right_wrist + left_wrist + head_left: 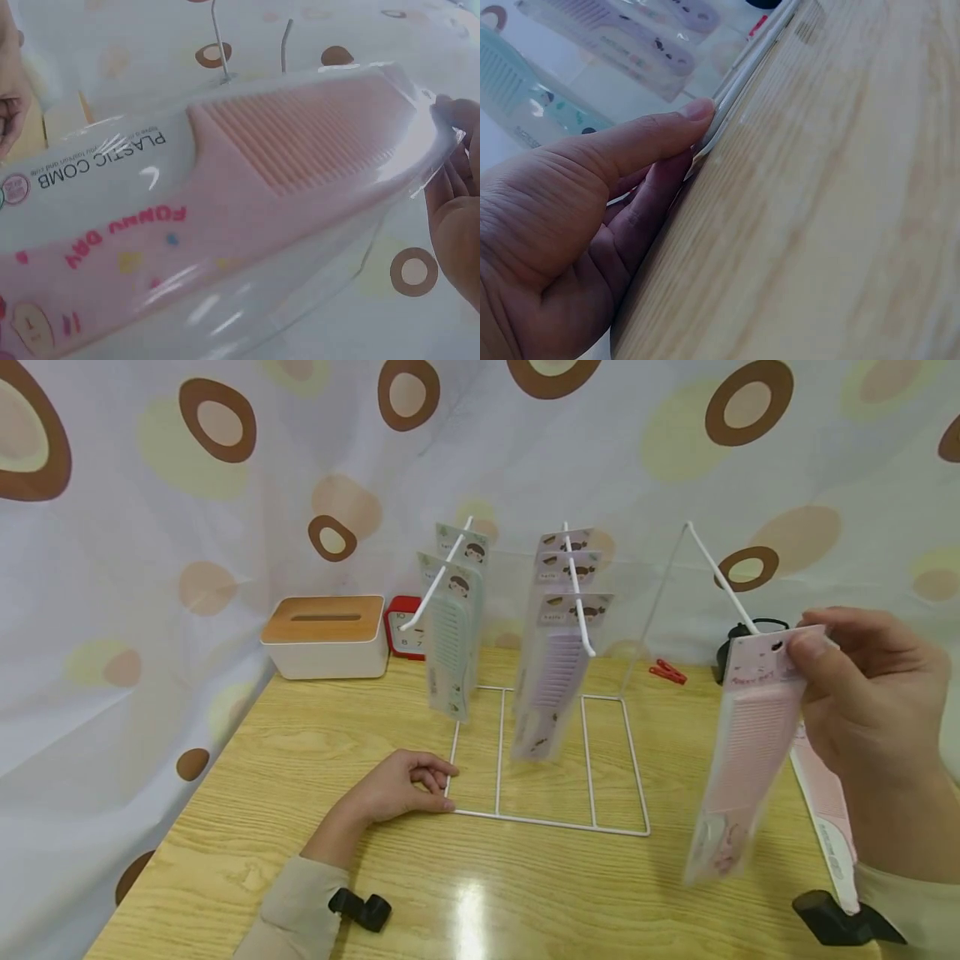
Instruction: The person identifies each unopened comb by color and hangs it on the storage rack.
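Observation:
My right hand (873,702) pinches the top card of a packaged pink comb (757,752) between thumb and fingers. The package hangs downward, and its punched hole shows beside the thumb. Right at the card's upper edge is the tip of the right hook (720,572) of a white wire rack (551,822). In the right wrist view the clear wrapper of the pink comb (247,165) fills the middle. With thumb and fingers, my left hand (401,785) grips the front left corner of the rack's base, which lies on the table; the left wrist view shows the thumb (656,135) on the wire.
Packaged green combs (450,635) hang on the left hook, purple ones (555,668) on the middle hook. Another pink comb (825,785) lies under my right forearm. Behind stand a tissue box (326,656), a red clock (405,639) and a black object (723,656), near a red clip (667,672).

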`<state>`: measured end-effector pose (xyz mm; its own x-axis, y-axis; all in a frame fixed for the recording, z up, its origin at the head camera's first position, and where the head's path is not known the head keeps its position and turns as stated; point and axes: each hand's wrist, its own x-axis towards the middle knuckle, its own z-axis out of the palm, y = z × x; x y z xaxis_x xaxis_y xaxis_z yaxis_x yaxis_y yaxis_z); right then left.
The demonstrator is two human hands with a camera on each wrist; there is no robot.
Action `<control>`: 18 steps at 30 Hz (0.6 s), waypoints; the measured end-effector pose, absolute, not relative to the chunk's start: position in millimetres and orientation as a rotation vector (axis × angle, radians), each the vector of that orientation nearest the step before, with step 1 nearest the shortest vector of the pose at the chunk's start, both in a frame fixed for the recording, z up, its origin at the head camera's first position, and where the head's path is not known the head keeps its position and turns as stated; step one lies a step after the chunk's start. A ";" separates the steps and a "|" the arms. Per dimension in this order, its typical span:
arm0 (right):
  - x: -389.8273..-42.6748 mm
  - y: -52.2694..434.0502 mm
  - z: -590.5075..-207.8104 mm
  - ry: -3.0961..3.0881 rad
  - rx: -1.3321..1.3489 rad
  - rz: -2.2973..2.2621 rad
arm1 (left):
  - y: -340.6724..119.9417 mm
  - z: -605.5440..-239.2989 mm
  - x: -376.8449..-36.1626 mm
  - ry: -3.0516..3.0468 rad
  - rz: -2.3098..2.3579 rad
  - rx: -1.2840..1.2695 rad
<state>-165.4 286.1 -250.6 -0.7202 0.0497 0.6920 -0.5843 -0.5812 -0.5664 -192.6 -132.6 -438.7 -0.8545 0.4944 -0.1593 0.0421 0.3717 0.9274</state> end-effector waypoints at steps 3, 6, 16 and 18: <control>-165.4 282.2 -249.3 -1.125 0.872 2.359 | -132.2 -438.3 -192.7 2.223 1.486 0.468; -165.2 280.9 -249.4 -1.100 0.888 2.402 | -131.8 -437.7 -192.8 2.227 1.480 0.463; -167.4 284.4 -253.5 -1.161 0.780 2.381 | -131.8 -437.7 -192.2 2.250 1.457 0.446; -169.9 285.7 -256.3 -1.229 0.731 2.353 | -132.0 -438.0 -192.1 2.252 1.460 0.451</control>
<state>-169.9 285.7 -256.3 -0.7897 0.0956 0.6060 -0.5520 -0.5418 -0.6338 -192.1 -132.0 -438.0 -0.8604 0.4814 -0.1673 0.0438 0.3969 0.9168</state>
